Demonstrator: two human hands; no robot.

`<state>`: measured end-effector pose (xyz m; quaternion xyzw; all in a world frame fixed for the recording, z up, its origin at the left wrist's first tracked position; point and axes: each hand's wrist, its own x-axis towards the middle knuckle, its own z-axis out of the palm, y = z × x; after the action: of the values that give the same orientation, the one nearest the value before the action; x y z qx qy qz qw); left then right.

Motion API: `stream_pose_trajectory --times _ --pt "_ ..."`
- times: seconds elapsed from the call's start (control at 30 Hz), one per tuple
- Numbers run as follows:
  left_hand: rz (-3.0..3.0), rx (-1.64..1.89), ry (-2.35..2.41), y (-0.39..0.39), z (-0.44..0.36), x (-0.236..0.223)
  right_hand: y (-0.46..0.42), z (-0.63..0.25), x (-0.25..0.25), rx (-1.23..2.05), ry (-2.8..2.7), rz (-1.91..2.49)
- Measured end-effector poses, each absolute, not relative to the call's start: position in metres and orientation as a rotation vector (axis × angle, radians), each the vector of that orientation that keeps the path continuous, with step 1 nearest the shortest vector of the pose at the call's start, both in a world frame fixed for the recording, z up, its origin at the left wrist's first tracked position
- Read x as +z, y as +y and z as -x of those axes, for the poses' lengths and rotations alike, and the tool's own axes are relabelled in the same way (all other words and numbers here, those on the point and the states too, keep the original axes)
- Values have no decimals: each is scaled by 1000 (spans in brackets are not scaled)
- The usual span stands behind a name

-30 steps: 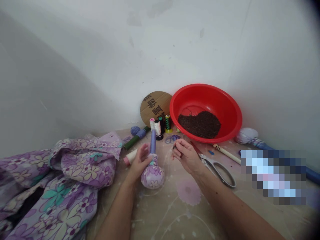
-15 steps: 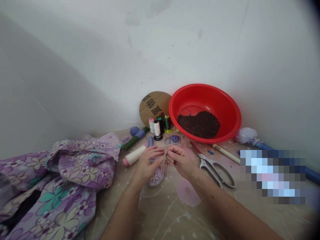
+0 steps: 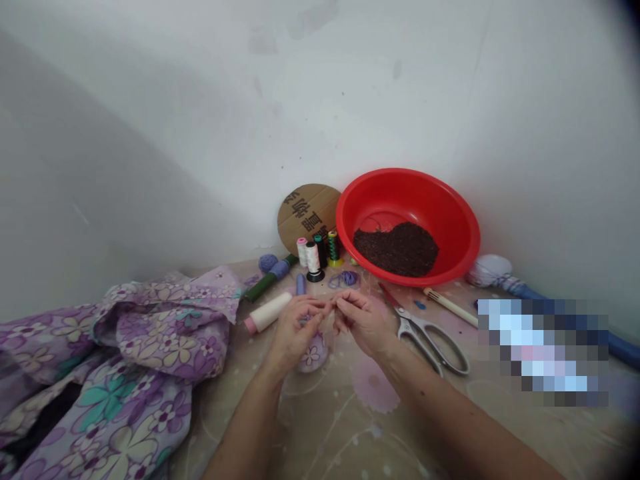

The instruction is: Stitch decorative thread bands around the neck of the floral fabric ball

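Right hand (image 3: pixel 364 325) has thumb and forefinger pressed together; what they pinch, if anything, is too fine to tell. Left hand (image 3: pixel 298 328) meets it fingertip to fingertip; whether it grips cannot be told. Both are probably held close for fine work. The floral ball (image 3: pixel 311 355) lies partly hidden behind the left hand, its purple handle (image 3: pixel 301 285) pointing toward the spools (image 3: pixel 313 257). Scissors (image 3: pixel 433 343), beside the right hand, seem placed within reach. Cloth (image 3: pixel 165 333) bounds the left, the basin (image 3: pixel 457 233) the far side; bare worktop (image 3: pixel 320 433) nearer the person leaves elbow room.
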<state>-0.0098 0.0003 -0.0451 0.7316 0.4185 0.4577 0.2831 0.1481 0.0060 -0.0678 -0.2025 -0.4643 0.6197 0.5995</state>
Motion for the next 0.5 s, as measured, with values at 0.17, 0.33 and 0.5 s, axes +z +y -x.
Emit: stream_pose_trajectory --times 0.17,0.33,0.5 --pt "-1766 1289 1285 7 19 -51 14 -158 -65 1297 -968 493" --pt "-1585 1333 1438 13 27 -54 20 -170 -59 1272 -908 483" --pt "-1546 1305 1441 16 28 -58 19 -171 -56 1325 -903 480"
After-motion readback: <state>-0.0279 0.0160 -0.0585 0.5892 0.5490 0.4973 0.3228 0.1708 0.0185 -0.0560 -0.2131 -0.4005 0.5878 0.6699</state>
